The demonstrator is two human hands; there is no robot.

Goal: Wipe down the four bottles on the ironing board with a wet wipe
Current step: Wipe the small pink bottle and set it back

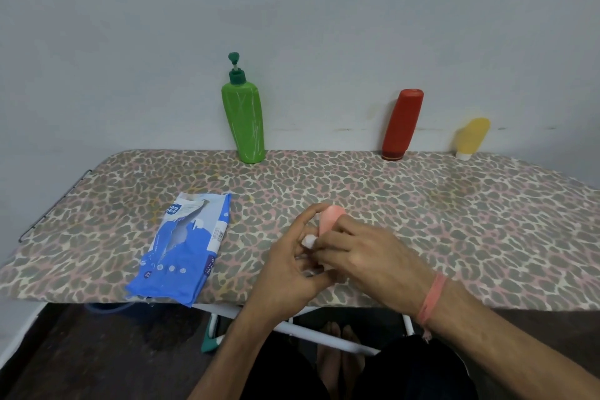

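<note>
Pink bottle [328, 217] sits gripped in the left hand [293, 273] above the ironing board [422, 221]; right hand [360, 253] pinches what looks like a wipe [309, 241] against it; green bottle [245, 117], red bottle [402, 125] and yellow bottle [472, 140] stand by the wall.

Pink bottle [329, 217] mostly hidden behind the left hand [293, 265] and right hand [358, 253], only its rounded top poking out at 12 o'clock from the fingers. White wet wipe [309, 241] just a small bit showing between the fingers, rest covered. Ironing board [454, 221] cut off at 3 o'clock by the edge, and words on the blue wipes pack [185, 247] too small to read.
</note>
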